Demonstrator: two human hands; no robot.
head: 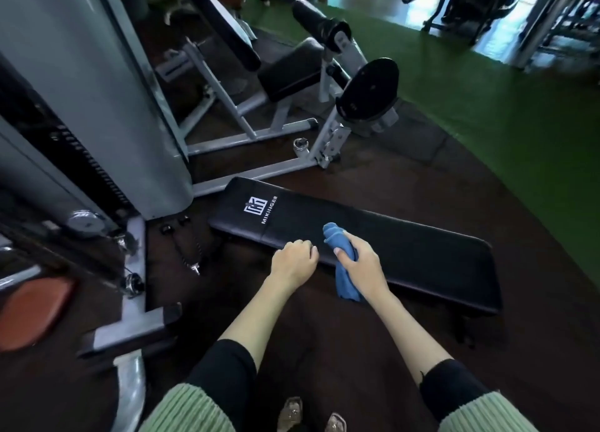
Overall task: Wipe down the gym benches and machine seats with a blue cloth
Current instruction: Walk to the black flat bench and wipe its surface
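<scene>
Dark rubber floor point(373, 178) with a green turf strip point(487, 106) far beyond the grips. Long black padded bench point(422, 256) lies low across the floor, directly under both grips, with a white logo point(259, 209) on its end, up and left of the left grip.

Right grip point(360, 262) is closed around a bunched blue cloth point(334, 233), thumb on the near side and fingers wrapped over it. One end of the cloth sticks out ahead of the grip and sits on the bench top; the other end hangs out behind it, over the near edge of the bench.

Left grip point(293, 259) is just left of the right one, apart from the cloth. Its fingers are curled into a loose fist that holds nothing, and it rests on the near edge of the bench.

Grey weight machine point(81, 90) stands well left of the grips. Its black seat point(292, 71) is far ahead of them. Chain with a clip point(191, 253) lies on the floor left of the left grip. Black and green sleeves point(227, 376) cover the forearms, and sandals point(289, 413) show at the bottom edge.
</scene>
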